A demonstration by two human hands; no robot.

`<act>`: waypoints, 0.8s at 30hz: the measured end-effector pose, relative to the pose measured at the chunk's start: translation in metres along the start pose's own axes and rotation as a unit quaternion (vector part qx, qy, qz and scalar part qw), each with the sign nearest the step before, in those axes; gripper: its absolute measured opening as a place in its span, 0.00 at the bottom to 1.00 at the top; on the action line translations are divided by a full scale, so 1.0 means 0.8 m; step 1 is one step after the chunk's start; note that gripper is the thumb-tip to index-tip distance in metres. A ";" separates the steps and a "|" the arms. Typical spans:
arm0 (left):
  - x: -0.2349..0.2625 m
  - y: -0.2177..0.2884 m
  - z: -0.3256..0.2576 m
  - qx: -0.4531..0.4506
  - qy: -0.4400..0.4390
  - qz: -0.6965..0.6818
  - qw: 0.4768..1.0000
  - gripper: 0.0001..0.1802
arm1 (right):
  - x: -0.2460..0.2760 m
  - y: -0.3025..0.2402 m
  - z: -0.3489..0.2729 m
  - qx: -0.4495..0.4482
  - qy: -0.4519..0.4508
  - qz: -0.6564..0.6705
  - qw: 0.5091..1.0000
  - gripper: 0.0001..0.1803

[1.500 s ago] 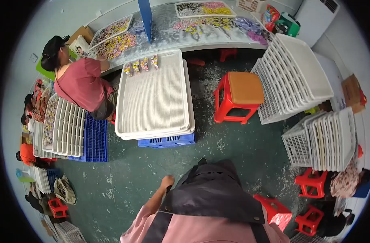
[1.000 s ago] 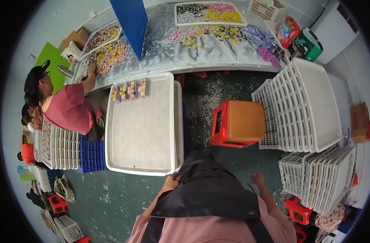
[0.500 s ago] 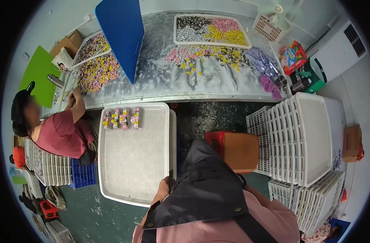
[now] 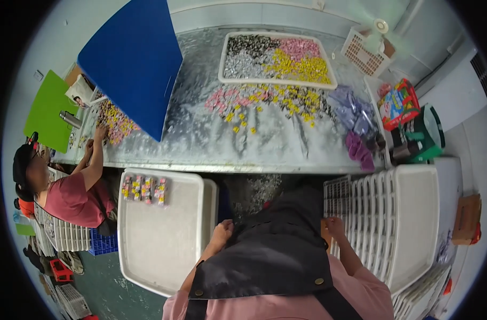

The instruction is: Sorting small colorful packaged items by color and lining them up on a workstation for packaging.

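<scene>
Silvery table (image 4: pixel 200 152); left hand (image 4: pixel 222 231) near white tray (image 4: pixel 160 240), right hand (image 4: pixel 336 227) near tray stack (image 4: pixel 414 224), both grips narrow

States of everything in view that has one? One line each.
Left hand: curled, no held item visible
Right hand: curled, no held item visible
Low white tray: holding four packets
Packets: filled, in a row
Tabletop tray: filled, pieces grouped by colour
Blue divider: standing
Purple fabric: bunched
White trays at right: stacked

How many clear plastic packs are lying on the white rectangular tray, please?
4: the leftmost clear plastic pack, second pack, third pack and rightmost pack, in a row near the far end of the white rectangular tray.
</scene>
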State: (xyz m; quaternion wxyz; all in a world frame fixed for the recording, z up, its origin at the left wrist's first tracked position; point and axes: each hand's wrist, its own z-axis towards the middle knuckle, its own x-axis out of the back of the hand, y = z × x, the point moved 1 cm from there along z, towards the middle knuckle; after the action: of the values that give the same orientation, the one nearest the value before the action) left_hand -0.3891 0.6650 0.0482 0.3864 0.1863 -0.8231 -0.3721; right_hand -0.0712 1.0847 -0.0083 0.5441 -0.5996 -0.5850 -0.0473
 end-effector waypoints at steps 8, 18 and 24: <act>-0.167 0.229 0.162 -0.013 -0.084 0.058 0.995 0.21 | 0.128 -0.070 0.297 0.169 0.045 0.066 0.982 0.13; -0.081 0.367 0.376 -0.043 -0.040 0.149 0.987 0.24 | 0.220 -0.306 0.551 0.243 -0.014 0.256 0.935 0.12; 0.095 0.424 0.636 -0.236 0.006 0.448 0.862 0.11 | 0.225 -0.434 0.667 0.232 -0.065 0.158 0.958 0.19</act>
State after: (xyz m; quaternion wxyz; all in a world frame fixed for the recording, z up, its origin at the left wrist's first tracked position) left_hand -0.8378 1.0802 0.1265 0.5487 -0.2974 -0.7031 -0.3407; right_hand -0.5861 1.4838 0.1087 0.6293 -0.5435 -0.5119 0.2156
